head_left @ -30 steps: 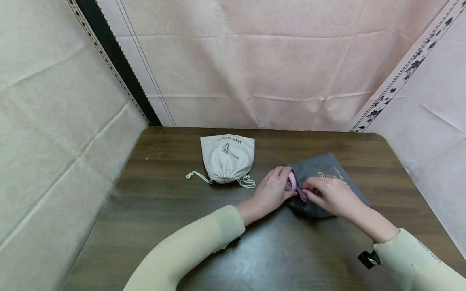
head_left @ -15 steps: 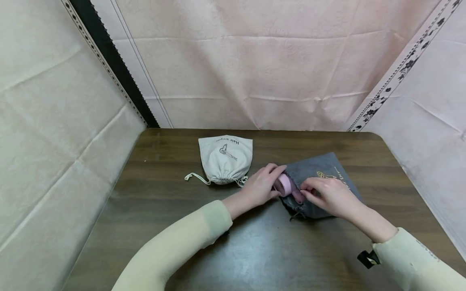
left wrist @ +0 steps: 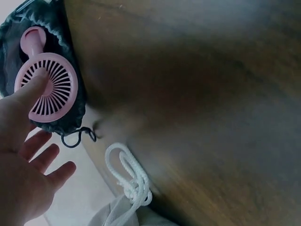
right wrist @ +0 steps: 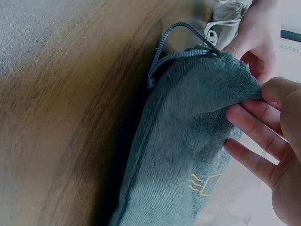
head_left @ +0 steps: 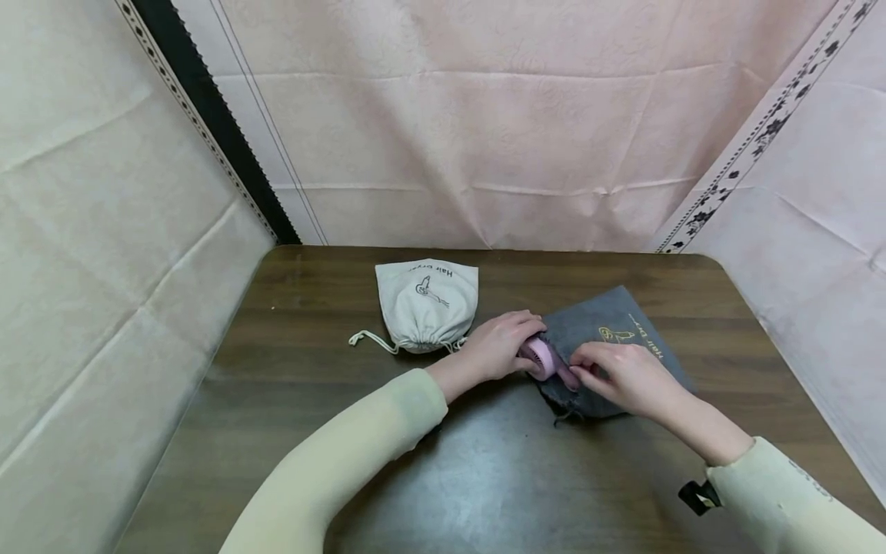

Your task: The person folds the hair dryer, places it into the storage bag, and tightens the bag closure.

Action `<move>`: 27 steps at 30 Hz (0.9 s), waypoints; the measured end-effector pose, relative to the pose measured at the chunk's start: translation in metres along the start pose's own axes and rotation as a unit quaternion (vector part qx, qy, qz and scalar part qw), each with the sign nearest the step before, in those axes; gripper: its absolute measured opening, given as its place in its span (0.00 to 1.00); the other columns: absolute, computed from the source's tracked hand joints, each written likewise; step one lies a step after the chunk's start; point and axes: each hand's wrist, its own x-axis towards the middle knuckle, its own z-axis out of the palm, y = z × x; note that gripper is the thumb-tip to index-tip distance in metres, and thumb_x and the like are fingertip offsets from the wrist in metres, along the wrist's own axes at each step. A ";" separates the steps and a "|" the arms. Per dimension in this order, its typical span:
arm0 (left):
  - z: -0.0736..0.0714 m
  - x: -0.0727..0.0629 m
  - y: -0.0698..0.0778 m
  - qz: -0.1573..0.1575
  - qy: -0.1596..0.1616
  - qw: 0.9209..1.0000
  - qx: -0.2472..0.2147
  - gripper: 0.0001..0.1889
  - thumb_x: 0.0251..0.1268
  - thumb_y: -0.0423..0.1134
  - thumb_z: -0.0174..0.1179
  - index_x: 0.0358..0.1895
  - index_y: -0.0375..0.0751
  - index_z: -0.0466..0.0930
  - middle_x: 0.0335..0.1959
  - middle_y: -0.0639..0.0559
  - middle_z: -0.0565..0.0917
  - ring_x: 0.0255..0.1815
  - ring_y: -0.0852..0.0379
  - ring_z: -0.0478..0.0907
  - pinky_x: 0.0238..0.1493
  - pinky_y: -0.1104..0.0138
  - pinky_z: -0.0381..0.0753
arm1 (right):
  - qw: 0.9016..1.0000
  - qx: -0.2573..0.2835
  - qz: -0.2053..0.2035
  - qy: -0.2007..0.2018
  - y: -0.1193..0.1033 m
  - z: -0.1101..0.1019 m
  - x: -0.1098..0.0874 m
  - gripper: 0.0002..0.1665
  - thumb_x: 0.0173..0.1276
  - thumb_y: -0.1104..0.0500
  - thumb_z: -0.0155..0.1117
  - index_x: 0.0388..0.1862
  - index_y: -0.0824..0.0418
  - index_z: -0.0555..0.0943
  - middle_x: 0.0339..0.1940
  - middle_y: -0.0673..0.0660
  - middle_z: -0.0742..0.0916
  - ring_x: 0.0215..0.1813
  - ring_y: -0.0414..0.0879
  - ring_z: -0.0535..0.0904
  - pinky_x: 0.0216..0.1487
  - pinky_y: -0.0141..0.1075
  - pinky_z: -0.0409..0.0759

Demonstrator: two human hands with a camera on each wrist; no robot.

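Note:
In the head view a pink hair dryer (head_left: 541, 359) with a round slotted grille lies at the mouth of a dark grey-blue drawstring bag (head_left: 588, 319), its body exposed and its folded handle (left wrist: 33, 41) partly inside. My left hand (head_left: 500, 346) grips the dryer: the left wrist view has the thumb across the grille, the index finger hidden and the other fingers loose. My right hand (head_left: 626, 375) pinches the bag's rim between thumb and index finger, best seen in the right wrist view, where the remaining fingers touch the cloth (right wrist: 188, 117).
A white drawstring bag (head_left: 429, 304), printed with a hair dryer, lies behind my left hand, its white cord (left wrist: 129, 174) loose. Dark cord (right wrist: 181, 28) loops from the grey-blue bag's mouth. The wooden table (head_left: 332, 385) ends at the back against hanging cloth (head_left: 484, 131).
My left hand and the hair dryer have shifted a little left, so more of the dryer shows outside the bag's mouth. My right hand has kept its pinch at nearly the same place.

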 end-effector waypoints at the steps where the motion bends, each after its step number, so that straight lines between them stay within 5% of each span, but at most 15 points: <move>1: 0.001 0.000 0.001 0.002 0.006 1.000 0.002 0.35 0.69 0.56 0.73 0.73 0.45 0.77 0.75 0.49 0.77 0.80 0.50 0.69 0.79 0.62 0.68 | 1.000 -0.001 -0.001 0.001 0.000 0.000 0.000 0.14 0.60 0.66 0.80 0.38 0.50 0.86 0.32 0.40 0.87 0.31 0.34 0.81 0.29 0.35 0.80; 9: 0.017 0.002 0.010 -0.002 0.065 0.997 0.052 0.25 0.65 0.59 0.74 0.53 0.46 0.82 0.58 0.52 0.87 0.71 0.50 0.80 0.69 0.62 0.79 | 1.000 -0.018 0.000 0.014 0.005 -0.006 -0.002 0.15 0.58 0.67 0.81 0.37 0.50 0.86 0.31 0.40 0.86 0.30 0.33 0.80 0.28 0.36 0.79; 17: 0.029 0.002 0.026 -0.021 0.091 0.991 0.095 0.21 0.68 0.63 0.70 0.41 0.48 0.83 0.41 0.56 0.87 0.47 0.57 0.87 0.52 0.63 0.85 | 0.998 -0.052 -0.020 0.024 0.018 -0.010 -0.012 0.16 0.54 0.66 0.81 0.35 0.51 0.84 0.28 0.40 0.84 0.26 0.32 0.75 0.24 0.35 0.75; 27: 0.019 -0.003 0.023 -0.014 0.031 0.998 0.048 0.16 0.72 0.54 0.71 0.52 0.51 0.83 0.49 0.56 0.83 0.47 0.58 0.85 0.47 0.63 0.86 | 0.997 -0.073 -0.007 0.033 0.023 -0.016 -0.036 0.06 0.63 0.58 0.73 0.34 0.47 0.84 0.27 0.38 0.83 0.25 0.32 0.73 0.21 0.34 0.72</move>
